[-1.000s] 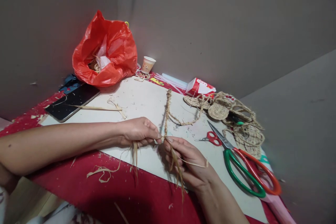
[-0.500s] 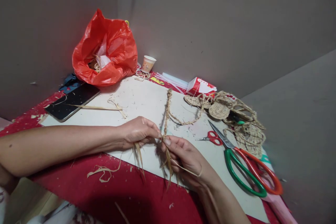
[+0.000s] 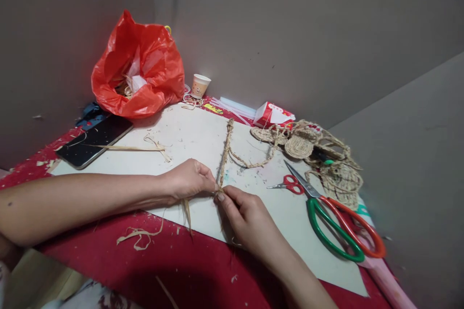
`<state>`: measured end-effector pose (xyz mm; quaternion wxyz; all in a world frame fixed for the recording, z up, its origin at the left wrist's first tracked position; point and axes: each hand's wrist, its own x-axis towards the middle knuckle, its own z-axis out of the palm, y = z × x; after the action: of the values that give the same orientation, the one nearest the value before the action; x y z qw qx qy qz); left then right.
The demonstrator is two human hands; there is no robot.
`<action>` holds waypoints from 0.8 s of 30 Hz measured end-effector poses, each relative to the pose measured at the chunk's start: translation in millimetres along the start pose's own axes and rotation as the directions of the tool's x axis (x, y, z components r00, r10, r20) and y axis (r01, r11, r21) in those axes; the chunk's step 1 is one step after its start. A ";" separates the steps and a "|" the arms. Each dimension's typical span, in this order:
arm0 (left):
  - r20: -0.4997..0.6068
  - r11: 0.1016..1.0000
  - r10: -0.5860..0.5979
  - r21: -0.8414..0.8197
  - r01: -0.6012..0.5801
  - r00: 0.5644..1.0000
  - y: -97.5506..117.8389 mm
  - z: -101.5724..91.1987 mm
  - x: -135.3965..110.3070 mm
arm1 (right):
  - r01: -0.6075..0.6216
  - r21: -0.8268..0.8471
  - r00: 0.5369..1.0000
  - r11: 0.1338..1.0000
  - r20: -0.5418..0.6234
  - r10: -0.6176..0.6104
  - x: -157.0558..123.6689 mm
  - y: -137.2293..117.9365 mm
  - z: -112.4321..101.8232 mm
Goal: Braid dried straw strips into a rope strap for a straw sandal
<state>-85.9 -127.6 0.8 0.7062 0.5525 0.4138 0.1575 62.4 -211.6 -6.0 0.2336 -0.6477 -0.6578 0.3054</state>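
Note:
A braided straw cord runs up the white board from between my hands, and a thinner loop of it curves off to the right. My left hand pinches the cord's near end from the left, with loose straw strands hanging below its fingers. Closed on the same end from the right is my right hand, thumb against the fingers. The fingertips of both hands meet there, and the exact crossing of the strands is hidden.
Large scissors and small red scissors lie right, near woven straw pieces and a red box. A red plastic bag, paper cup and phone stand or lie left and behind. Straw scraps litter the red cloth.
My right hand has rolled over, its back now facing up, and the strands that hung below it are out of sight. The whole view has shifted slightly.

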 end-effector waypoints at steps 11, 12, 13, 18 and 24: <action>-0.007 0.983 0.122 0.138 -0.120 0.992 -11.4 5.6 0.7 | -0.027 -0.107 0.999 0.994 -0.027 0.024 -10.0 -6.8 -8.2; -0.009 0.980 0.134 0.151 -0.131 0.991 -11.7 5.4 0.7 | -0.021 -0.055 0.999 0.998 -0.035 0.019 -10.5 -9.4 -5.8; -0.012 0.977 0.142 0.159 -0.138 0.990 -11.7 5.2 0.5 | -0.017 -0.013 0.999 1.000 -0.046 0.016 -10.9 -12.2 -2.4; 0.003 0.985 0.143 0.094 -0.143 0.990 -9.6 3.1 0.2 | -0.022 -0.074 0.993 0.997 -0.121 0.013 -14.9 -26.3 16.0; 0.036 0.994 0.063 -0.088 -0.059 0.997 -5.5 4.5 -3.0 | -0.159 -0.560 0.983 0.813 -0.162 0.081 -23.2 -43.9 26.3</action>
<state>-85.6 -134.5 -2.8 0.7324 0.5365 0.3757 0.1862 14.0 -236.2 8.4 0.0519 -0.7466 -0.6600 0.0656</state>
